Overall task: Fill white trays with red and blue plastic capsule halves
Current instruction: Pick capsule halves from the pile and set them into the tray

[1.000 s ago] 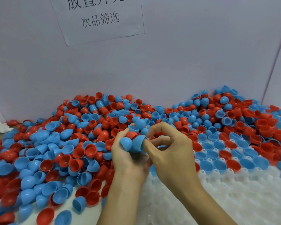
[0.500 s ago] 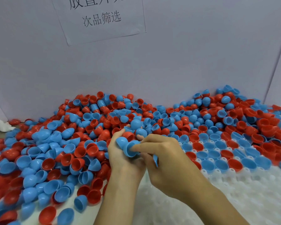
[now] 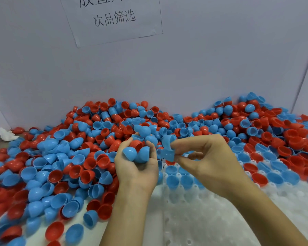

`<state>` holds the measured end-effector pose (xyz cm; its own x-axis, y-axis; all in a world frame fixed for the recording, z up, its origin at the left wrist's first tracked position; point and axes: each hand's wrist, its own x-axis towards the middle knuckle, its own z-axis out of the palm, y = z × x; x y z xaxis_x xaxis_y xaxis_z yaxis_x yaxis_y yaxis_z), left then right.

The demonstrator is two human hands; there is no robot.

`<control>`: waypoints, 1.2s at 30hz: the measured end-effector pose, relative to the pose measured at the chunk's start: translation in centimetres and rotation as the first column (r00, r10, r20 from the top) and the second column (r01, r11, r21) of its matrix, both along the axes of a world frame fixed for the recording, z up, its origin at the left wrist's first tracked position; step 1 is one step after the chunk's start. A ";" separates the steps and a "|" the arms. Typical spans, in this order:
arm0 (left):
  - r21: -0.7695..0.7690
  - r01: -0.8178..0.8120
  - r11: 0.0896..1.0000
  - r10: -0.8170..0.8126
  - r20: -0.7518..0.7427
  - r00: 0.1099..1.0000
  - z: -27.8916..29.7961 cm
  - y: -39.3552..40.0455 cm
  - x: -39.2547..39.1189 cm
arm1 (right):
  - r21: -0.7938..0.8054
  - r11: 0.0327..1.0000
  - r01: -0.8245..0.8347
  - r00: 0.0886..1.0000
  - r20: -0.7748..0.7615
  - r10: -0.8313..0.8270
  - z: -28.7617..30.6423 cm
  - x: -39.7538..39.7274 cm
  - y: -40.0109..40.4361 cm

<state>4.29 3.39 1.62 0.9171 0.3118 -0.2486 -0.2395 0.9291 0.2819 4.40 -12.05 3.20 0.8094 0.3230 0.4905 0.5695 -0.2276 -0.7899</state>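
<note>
1. The left hand is cupped palm up and holds a small clutch of capsule halves: several blue ones and one red one.
2. The right hand pinches two blue halves between thumb and fingers, just beside the left hand's load.
3. A big heap of red and blue halves covers the surface on the left and runs along the back wall.
4. A white tray lies under the right forearm; its far pockets hold blue and red halves, open side up.
5. A paper sign with printed characters hangs on the wall.
6. A crumpled white scrap lies at the far left.
</note>
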 end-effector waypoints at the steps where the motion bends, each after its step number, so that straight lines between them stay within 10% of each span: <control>1: -0.009 0.000 1.000 0.000 -0.003 1.000 0.1 0.0 -0.1 | -0.029 1.000 0.007 0.999 -0.041 -0.008 0.1 0.1 -0.2; 11: -0.059 -0.009 0.998 0.007 -0.032 0.999 0.4 -0.1 -0.4 | -0.431 0.890 0.151 0.987 0.022 -0.157 0.7 0.1 -1.3; 22: -0.005 0.007 1.000 -0.007 -0.022 1.000 0.1 -0.1 -0.3 | -0.894 0.449 0.013 0.998 -0.017 -0.065 -1.3 -1.9 2.3; 29: 0.052 0.040 0.998 -0.039 -0.014 0.999 0.2 -0.7 -0.2 | -0.753 0.629 -0.195 0.971 -0.240 0.014 -0.4 -0.2 -0.8; 36: 0.264 0.148 0.953 -0.148 -0.021 0.989 0.2 -2.7 -0.1 | -0.240 0.970 -0.049 0.975 -0.220 -0.005 -0.1 0.6 -0.7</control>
